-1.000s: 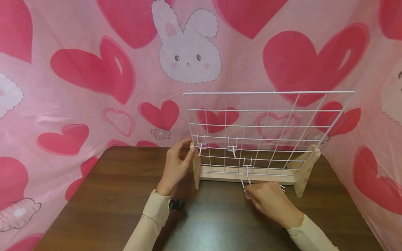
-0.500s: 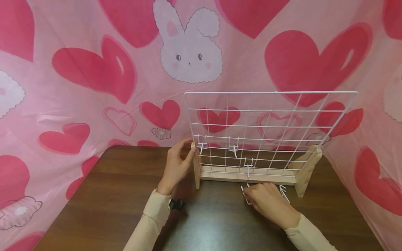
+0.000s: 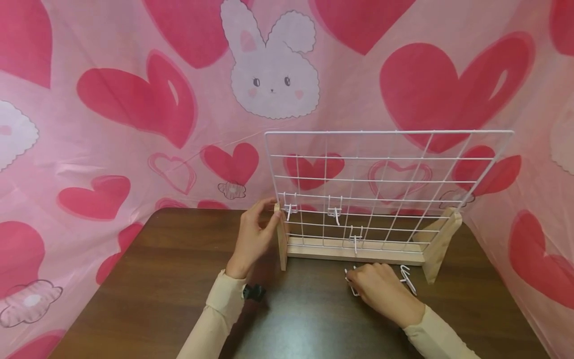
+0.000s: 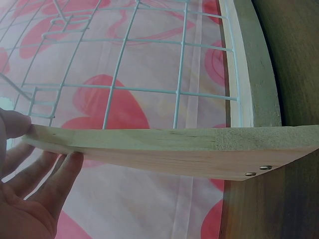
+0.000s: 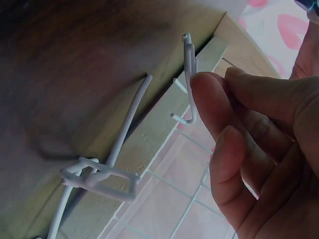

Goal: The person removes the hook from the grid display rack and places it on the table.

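A white wire grid panel (image 3: 389, 158) stands in a pale wooden stand (image 3: 358, 253). My left hand (image 3: 255, 239) pinches the top of the stand's left side piece (image 4: 149, 154), thumb on the front and fingers behind. In front of the stand's base, my right hand (image 3: 383, 291) pinches a white wire hook (image 5: 190, 74) between thumb and fingertips; its two bent ends point toward the grid in the right wrist view. A second wire hook (image 3: 408, 280) lies on the table just right of that hand.
Three white hooks hang on the grid: a left one (image 3: 290, 210), a middle one (image 3: 335, 213) and a lower one (image 3: 356, 238). A small black object (image 3: 254, 292) is at the left cuff. Behind the brown table (image 3: 179, 279) hangs a pink heart-print cloth (image 3: 345, 89).
My right hand has drawn the pinched hook slightly toward me, away from the stand's base. More of the hook lying at its right now shows. The left hand keeps its grip on the stand.
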